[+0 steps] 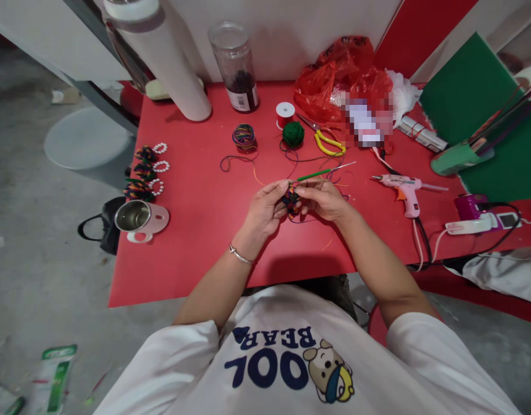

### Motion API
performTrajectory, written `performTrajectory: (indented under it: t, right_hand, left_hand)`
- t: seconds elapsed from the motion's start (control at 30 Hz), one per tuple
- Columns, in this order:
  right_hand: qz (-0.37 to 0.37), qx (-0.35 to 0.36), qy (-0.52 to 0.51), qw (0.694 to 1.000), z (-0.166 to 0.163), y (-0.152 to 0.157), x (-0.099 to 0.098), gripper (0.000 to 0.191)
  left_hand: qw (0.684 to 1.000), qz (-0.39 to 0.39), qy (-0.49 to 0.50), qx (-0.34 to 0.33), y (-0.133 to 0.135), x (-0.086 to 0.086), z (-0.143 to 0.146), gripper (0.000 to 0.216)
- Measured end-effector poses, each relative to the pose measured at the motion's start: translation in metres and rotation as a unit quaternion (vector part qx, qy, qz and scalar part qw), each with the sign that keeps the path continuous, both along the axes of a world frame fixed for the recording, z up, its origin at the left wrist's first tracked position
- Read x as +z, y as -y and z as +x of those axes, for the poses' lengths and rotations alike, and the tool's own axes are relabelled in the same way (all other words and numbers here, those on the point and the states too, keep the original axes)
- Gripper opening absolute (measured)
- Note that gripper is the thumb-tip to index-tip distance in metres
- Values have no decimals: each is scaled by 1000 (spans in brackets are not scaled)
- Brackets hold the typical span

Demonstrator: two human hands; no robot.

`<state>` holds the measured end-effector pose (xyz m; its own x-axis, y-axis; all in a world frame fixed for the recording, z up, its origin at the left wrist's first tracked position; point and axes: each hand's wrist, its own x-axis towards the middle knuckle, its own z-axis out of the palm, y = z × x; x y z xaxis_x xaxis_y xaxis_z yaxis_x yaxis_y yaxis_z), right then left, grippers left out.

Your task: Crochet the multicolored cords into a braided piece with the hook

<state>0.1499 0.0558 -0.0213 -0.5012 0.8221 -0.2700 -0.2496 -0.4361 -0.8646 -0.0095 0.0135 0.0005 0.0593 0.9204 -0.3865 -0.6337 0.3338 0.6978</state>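
Over the middle of the red table (192,230), my left hand (265,210) and my right hand (323,199) meet around a small multicoloured crochet piece (291,199). The fingers of both hands are closed on it. My right hand also grips a green-handled crochet hook (319,173), whose metal tip points right and away from me. Loose yarn strands trail from the piece across the table. A multicoloured yarn ball (243,137) and a green yarn ball (293,134) lie beyond my hands.
Finished crochet pieces with pearl rings (147,173) and a steel mug (136,218) sit at the left edge. A dark jar (237,69), red thread spool (285,114), yellow scissors (328,141), red plastic bag (338,75) and pink glue gun (401,187) lie at the back and right.
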Motion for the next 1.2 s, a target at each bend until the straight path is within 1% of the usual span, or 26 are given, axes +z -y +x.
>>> performTrajectory:
  t: [0.27, 0.4, 0.5, 0.6, 0.7, 0.8, 0.87, 1.0, 1.1, 1.2]
  right_hand:
    - [10, -2, 16, 1000, -1, 0, 0, 49]
    - [20, -5, 37, 999, -1, 2, 0, 48]
    - [45, -10, 51, 998, 1, 2, 4, 43]
    - [76, -42, 48, 995, 4, 1, 8, 39]
    - [52, -61, 41, 996, 6, -1, 10, 43]
    - [33, -57, 35, 997, 5, -1, 10, 45]
    - [44, -58, 35, 997, 4, -1, 10, 46]
    - [84, -96, 61, 990, 2, 0, 9, 50]
    - [106, -116, 78, 984, 3, 0, 6, 53]
    - [133, -119, 96, 979, 4, 1, 3, 55]
  left_hand:
    - [1000, -19, -23, 3, 0, 2, 1, 26]
    - [999, -24, -33, 21, 1, 1, 1, 24]
    - [998, -29, -44, 30, 2, 2, 2, 24]
    - [997, -28, -61, 31, 3, 4, 3, 26]
    - [998, -8, -64, 19, 4, 5, 6, 35]
    - [998, 21, -64, 5, 4, 4, 4, 41]
    - [997, 28, -76, 6, 4, 1, 1, 40]
    - [996, 34, -83, 14, 1, -2, -6, 35]
    - [995, 51, -80, 34, 0, -4, -5, 38]
    - [991, 78, -101, 48, 0, -7, -3, 35]
